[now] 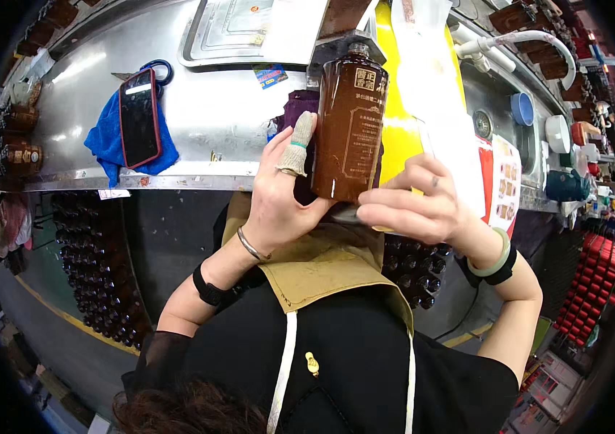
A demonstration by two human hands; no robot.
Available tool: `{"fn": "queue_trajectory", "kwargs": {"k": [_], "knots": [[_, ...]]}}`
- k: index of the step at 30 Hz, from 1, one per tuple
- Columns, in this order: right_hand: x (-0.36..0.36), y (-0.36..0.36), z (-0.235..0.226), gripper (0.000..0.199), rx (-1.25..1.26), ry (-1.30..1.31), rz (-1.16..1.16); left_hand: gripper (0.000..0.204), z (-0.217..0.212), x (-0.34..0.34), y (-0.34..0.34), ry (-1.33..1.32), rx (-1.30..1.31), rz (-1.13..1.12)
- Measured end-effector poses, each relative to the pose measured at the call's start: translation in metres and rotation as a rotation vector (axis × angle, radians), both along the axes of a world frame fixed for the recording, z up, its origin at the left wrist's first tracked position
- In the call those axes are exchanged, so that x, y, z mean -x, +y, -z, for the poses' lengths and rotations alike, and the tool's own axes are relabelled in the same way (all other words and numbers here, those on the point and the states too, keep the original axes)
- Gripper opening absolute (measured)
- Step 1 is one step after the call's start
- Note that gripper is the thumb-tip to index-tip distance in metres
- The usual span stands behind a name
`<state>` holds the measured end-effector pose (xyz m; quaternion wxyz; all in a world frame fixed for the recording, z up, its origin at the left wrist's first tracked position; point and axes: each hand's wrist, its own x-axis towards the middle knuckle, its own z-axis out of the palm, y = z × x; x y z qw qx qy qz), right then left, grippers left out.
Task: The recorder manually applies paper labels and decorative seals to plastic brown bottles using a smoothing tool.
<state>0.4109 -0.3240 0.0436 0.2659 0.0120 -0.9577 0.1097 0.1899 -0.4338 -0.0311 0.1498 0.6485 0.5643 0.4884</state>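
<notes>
Both hands hold a brown glass bottle (349, 126) upright against the steel machine (213, 123), its neck seated under a fitting just above the fingers. The left hand (278, 199), thumb sheathed in a knit finger cot (297, 145), is closed around the bottle's lower left side; the right hand (416, 206) grips its base from the right. This looks like the filling or capping step, and any next move calls for lowering the bottle straight clear of the fitting. Room is tight: the machine's ledge runs just beyond the knuckles, a phone on a blue cloth (108, 141) lies well left, and crated bottles (101, 275) stand below the left wrist.
</notes>
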Motion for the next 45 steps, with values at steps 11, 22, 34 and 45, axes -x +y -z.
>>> {"fn": "queue_trajectory", "kwargs": {"k": [11,22,34,45], "knots": [[-0.026,-0.012,0.034,0.028,-0.111,0.033,0.081,0.085,0.005,0.000,0.000,-0.002,0.033,0.040],[-0.016,-0.019,0.033,0.028,0.007,0.097,0.281,0.086,0.004,0.002,-0.001,-0.031,0.077,0.073],[0.024,-0.038,0.046,0.029,0.943,0.389,0.764,0.084,0.009,0.006,0.001,0.025,0.090,0.128],[0.031,0.004,0.020,0.028,0.471,0.306,0.649,0.084,0.012,0.010,0.001,0.057,0.111,0.148]]}}
